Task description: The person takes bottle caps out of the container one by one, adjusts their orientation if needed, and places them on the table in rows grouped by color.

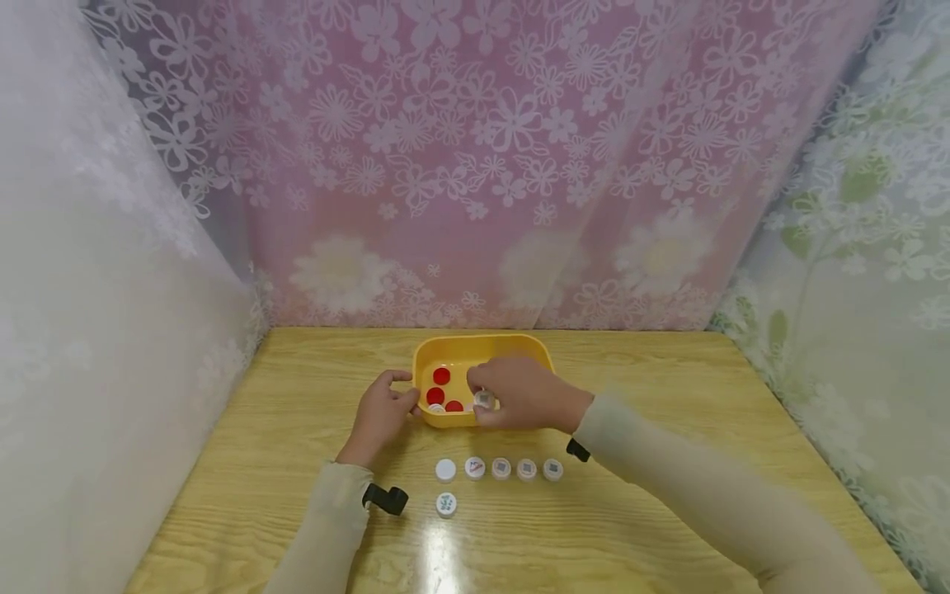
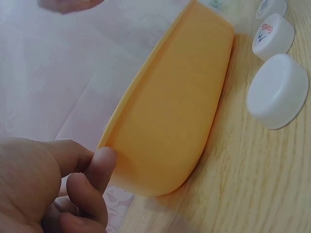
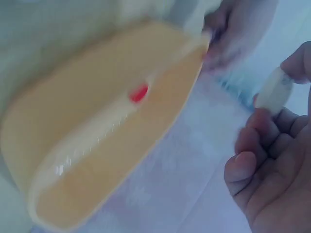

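Observation:
A yellow plastic basin stands on the wooden table and holds red caps and at least one white cap. My left hand pinches the basin's left rim; in the left wrist view the thumb lies against the outer wall. Over the basin's right part, my right hand holds a white bottle cap between thumb and fingers. The right wrist view shows this white cap edge-on, apart from the basin. My right hand hides part of the basin's inside.
In front of the basin, several white caps form a row on the table. One more cap, with a green print, lies nearer me below the row's left end. Flowered curtains enclose the table's back and sides.

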The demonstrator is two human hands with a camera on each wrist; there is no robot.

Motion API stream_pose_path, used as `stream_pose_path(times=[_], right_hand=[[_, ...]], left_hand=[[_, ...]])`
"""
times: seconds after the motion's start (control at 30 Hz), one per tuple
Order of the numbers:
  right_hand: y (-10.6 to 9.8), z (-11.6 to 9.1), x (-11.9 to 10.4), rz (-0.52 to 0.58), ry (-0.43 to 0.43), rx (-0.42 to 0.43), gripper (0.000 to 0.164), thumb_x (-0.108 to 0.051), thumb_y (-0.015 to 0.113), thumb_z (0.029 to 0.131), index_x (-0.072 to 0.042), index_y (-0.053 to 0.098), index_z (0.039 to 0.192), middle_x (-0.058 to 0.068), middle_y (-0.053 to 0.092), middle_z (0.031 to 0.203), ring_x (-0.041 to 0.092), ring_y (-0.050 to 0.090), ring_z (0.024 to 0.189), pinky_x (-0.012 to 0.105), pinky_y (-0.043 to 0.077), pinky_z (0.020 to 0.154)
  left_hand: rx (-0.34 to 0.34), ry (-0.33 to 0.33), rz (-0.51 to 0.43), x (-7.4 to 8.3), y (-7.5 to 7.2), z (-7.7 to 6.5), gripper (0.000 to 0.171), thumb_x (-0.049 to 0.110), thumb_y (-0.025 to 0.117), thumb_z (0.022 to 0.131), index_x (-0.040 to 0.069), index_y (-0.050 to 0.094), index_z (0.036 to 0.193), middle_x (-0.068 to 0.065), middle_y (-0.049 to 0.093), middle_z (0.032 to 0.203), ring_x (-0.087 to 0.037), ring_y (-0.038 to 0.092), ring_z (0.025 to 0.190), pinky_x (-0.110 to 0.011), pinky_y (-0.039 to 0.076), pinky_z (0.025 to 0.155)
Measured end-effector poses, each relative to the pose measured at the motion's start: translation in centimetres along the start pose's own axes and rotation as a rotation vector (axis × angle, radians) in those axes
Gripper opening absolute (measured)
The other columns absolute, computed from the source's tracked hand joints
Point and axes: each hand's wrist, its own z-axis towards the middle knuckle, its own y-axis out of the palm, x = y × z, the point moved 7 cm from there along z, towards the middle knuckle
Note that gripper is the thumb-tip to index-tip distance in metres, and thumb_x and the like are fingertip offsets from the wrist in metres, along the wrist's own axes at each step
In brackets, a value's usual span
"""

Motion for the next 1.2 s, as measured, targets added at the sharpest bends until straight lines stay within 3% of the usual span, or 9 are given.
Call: stream_pose_path(times=[0.27, 0.37, 0.5, 0.6, 0.9, 1.2], right_hand=[[5.8, -4.2, -3.8, -0.106, -0.115, -0.062, 0.018, -0.036, 0.072, 0.093, -0.023, 0.066, 0.105, -0.012, 0.06, 0.09, 0.005, 0.051, 0.078, 0.02, 0.046, 0.066], [7.7, -5.0, -4.5, -0.139, -0.155, -0.083, 0.019, -0.038, 0.073, 0.094, -0.024, 0.067, 0.105, -0.012, 0.06, 0.089, 0.004, 0.051, 0.077, 0.019, 0.044, 0.064], [9.4, -5.3, -4.7, -0.113, -0.134, -0.098, 0.017, -0.038, 0.072, 0.093, -0.026, 0.065, 0.103, -0.013, 0.057, 0.088, 0.001, 0.049, 0.074, 0.018, 0.041, 0.058], [10.1, -5.3, -4.8, -0.091, -0.11, -0.11, 0.016, -0.037, 0.072, 0.093, -0.026, 0.065, 0.103, -0.014, 0.056, 0.087, 0.001, 0.047, 0.073, 0.019, 0.04, 0.057], [10.5, -5.3, -5.7, -0.139, -0.164, -0.089, 0.013, -0.033, 0.075, 0.092, -0.025, 0.068, 0.099, -0.016, 0.048, 0.079, 0.0, 0.042, 0.068, 0.016, 0.035, 0.056], [10.5, -5.2, -5.6, -0.096, -0.102, -0.093, 0.019, -0.034, 0.078, 0.091, -0.024, 0.062, 0.093, -0.018, 0.047, 0.075, -0.001, 0.043, 0.066, 0.018, 0.037, 0.057]], left_hand=[[-0.01, -0.001, -0.007, -0.2, 0.6, -0.2, 0.037, 0.022, 0.063, 0.102, 0.01, 0.056, 0.136, -0.005, 0.073, 0.08, -0.024, 0.057, 0.069, -0.03, 0.041, 0.061], [-0.002, 0.001, -0.004, -0.2, 0.5, -0.2, 0.037, 0.022, 0.063, 0.102, 0.01, 0.056, 0.136, -0.005, 0.073, 0.08, -0.026, 0.06, 0.071, -0.03, 0.041, 0.061], [0.004, 0.0, 0.002, -0.3, 0.4, 0.0, 0.036, 0.023, 0.063, 0.103, 0.011, 0.056, 0.135, -0.005, 0.073, 0.08, -0.025, 0.059, 0.069, -0.029, 0.041, 0.059], [0.002, 0.0, 0.012, -0.3, 0.2, 0.0, 0.036, 0.023, 0.062, 0.103, 0.01, 0.056, 0.136, -0.005, 0.073, 0.079, -0.022, 0.055, 0.065, -0.029, 0.04, 0.057], [-0.006, 0.002, 0.002, 0.0, 0.1, 0.0, 0.037, 0.022, 0.063, 0.102, 0.01, 0.056, 0.137, -0.006, 0.073, 0.079, -0.02, 0.048, 0.057, -0.029, 0.036, 0.053], [0.001, 0.02, 0.006, 0.3, -0.1, -0.1, 0.036, 0.022, 0.063, 0.102, 0.008, 0.057, 0.135, -0.007, 0.074, 0.078, -0.019, 0.049, 0.057, -0.029, 0.036, 0.053]])
